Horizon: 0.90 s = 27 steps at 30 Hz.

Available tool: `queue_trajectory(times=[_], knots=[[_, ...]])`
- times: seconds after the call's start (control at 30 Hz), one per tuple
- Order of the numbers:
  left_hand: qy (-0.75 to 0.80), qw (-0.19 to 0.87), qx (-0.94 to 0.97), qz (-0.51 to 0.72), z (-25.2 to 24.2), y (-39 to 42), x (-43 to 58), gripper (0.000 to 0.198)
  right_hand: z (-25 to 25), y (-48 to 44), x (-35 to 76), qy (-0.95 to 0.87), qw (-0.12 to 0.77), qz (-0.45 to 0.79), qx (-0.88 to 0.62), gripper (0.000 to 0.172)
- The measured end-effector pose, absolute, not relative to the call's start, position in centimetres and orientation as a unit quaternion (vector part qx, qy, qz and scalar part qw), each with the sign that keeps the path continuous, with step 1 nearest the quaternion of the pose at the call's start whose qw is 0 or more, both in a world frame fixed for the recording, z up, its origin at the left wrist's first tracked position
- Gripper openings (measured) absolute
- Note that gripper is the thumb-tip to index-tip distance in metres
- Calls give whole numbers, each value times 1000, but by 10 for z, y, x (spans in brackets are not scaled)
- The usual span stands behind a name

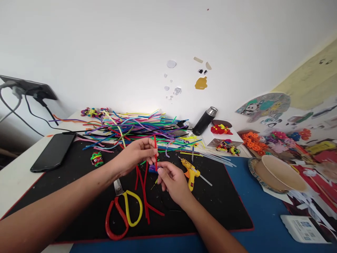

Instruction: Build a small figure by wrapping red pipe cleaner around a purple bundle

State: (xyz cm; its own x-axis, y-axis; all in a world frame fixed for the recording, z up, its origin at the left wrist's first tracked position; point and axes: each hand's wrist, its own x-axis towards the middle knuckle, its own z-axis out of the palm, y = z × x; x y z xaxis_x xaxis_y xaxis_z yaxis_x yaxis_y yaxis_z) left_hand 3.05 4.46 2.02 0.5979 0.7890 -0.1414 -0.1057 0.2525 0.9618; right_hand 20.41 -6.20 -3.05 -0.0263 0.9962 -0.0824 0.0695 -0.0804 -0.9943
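Observation:
Between my two hands a short red pipe cleaner point(155, 154) stands upright above the black mat. My left hand point(142, 153) pinches its upper part with thumb and fingers. My right hand point(172, 181) grips its lower end, thumb against the fingers. Just behind the fingers lies a small blue-purple piece point(152, 168), partly covered. More red pipe cleaners point(144, 191) are spread on the mat below my left hand. Scissors point(122, 207) with one red and one yellow handle lie to their left. A yellow glue gun point(191, 172) with a clear stick rests right of my right hand.
Many coloured pipe cleaners point(137, 126) are heaped along the wall. A phone point(54, 151) and a small green-red figure point(97, 159) are at left. A black flask point(204, 123) stands at the back. Orange pipe-cleaner flowers point(254, 142), a bowl point(281, 174) and a white box point(304, 228) are at right.

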Motion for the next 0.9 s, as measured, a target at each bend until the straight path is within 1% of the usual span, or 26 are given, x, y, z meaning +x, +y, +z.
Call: queue_trajectory(times=[0.17, 0.27, 0.33, 0.43, 0.5, 0.57, 0.67, 0.73, 0.77, 0.9], knots=[[326, 731, 536, 268, 0, 21, 24, 40, -42, -74, 185, -502, 414, 540, -534, 37], [344, 712, 539, 290, -3, 23, 12, 43, -44, -79, 181, -502, 393, 543, -547, 38], [367, 662, 554, 347, -1, 29, 1, 48, -42, -78, 181, -500, 390, 541, -552, 38], [411, 530, 608, 425, 4, 38, -18, 45, -35, -71, 180, -493, 397, 539, -556, 40], [428, 475, 633, 436, 7, 40, -27, 42, -32, -64, 176, -494, 386, 546, -555, 40], [430, 449, 655, 429, 6, 38, -32, 38, -32, -58, 172, -506, 362, 552, -555, 39], [416, 408, 710, 396, -2, 31, -39, 30, -37, -57, 167, -539, 324, 531, -568, 36], [377, 346, 787, 346, -10, 28, -43, 23, -40, -62, 169, -564, 311, 503, -577, 35], [342, 304, 834, 309, -14, 27, -45, 25, -40, -65, 172, -576, 308, 490, -577, 33], [197, 106, 966, 130, -29, 30, -46, 54, -41, -81, 188, -607, 293, 454, -583, 29]])
